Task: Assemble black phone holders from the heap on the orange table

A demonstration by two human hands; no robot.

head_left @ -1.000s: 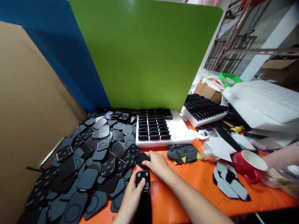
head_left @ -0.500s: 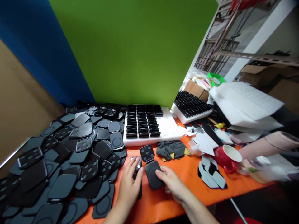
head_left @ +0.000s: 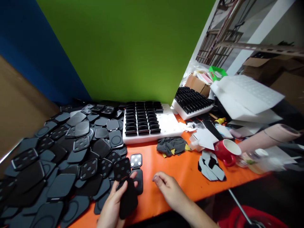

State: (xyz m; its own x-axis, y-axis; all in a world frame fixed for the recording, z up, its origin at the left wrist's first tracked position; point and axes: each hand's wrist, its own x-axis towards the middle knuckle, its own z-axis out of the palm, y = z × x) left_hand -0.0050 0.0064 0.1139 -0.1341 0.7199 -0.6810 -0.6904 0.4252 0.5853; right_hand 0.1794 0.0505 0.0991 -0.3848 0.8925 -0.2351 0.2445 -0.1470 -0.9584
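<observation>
1. At the lower centre of the frame, the left hand (head_left: 111,205) grips a black cover (head_left: 127,193), fingers closed around its lower part, thumb across its face.
2. The cover is an open two-leaf piece: the upper leaf shows four pale dots, and the lower leaf is plain black. It is held tilted above the orange table (head_left: 187,180).
3. Just right of the held cover, a second cover (head_left: 137,172) lies flat on the table, its dotted leaf pointing toward the top of the frame. Whether the two covers touch cannot be told.
4. The right hand (head_left: 169,190) rests right of centre, low in the frame, fingers loosely curled and holding nothing. It lies on or just above the table, apart from both covers.
5. A pile (head_left: 61,158) of similar black covers fills the left half of the table.
6. A white tray (head_left: 171,128), at centre, holds rows of black parts on its left portion.
7. A grey cloth (head_left: 171,146) lies just below the tray.
8. A red mug (head_left: 225,152) stands at right of centre, near a few loose dark pieces (head_left: 211,166).
9. A green panel (head_left: 128,47) stands behind the tray.
</observation>
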